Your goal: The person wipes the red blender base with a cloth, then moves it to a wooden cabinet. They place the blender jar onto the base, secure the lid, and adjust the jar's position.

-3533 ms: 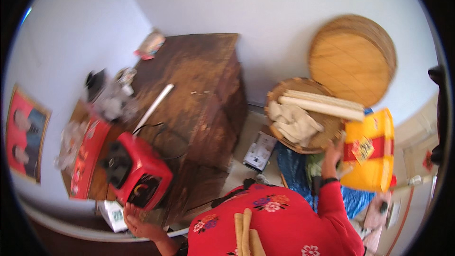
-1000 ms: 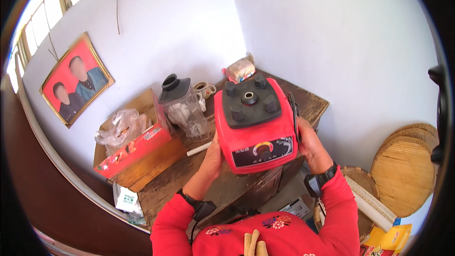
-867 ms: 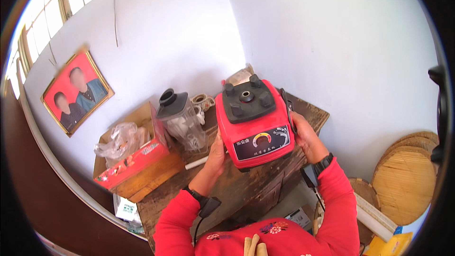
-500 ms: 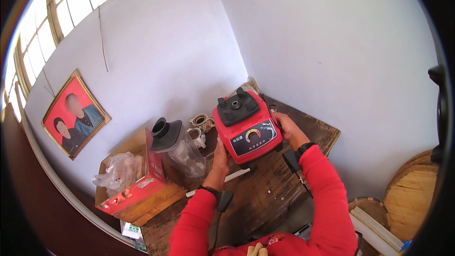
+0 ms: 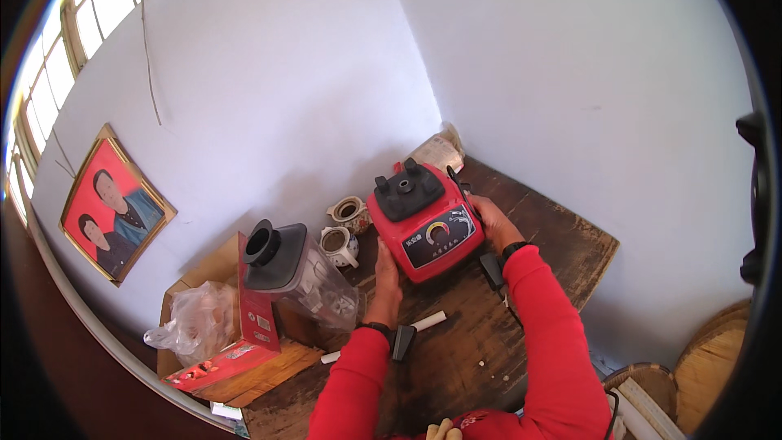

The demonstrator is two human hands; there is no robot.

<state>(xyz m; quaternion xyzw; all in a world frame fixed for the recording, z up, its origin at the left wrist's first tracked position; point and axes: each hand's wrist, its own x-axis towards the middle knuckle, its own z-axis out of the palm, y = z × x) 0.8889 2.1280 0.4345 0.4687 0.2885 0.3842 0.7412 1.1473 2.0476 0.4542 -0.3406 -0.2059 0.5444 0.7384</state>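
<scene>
A red blender base (image 5: 389, 233) with a black coupling seat on top and a dial panel on its front is gripped between my two hands. On its left side lies my left hand (image 5: 386, 287), palm against the housing. My right hand (image 5: 495, 224) wraps the opposite side near the rear corner. The base is over the wooden table (image 5: 562, 232); whether its underside touches the wood I cannot tell. To the left of it, a clear blender jug (image 5: 314, 289) with a black lid stands on the table. A black plug-like piece (image 5: 403, 343) is beside my left wrist.
Two small patterned pots (image 5: 339, 246) stand between jug and base. An open red carton (image 5: 261, 318) holding a clear plastic bag (image 5: 199, 319) is at the left. A white stick (image 5: 430, 321) lies on the table. Behind the base, a wrapped package (image 5: 440, 152) sits by the wall.
My view has shifted, bringing more of the table's right side and the wrapped package into sight. Both hands keep hold of the blender base, which sits slightly lower and nearer relative to the pots.
</scene>
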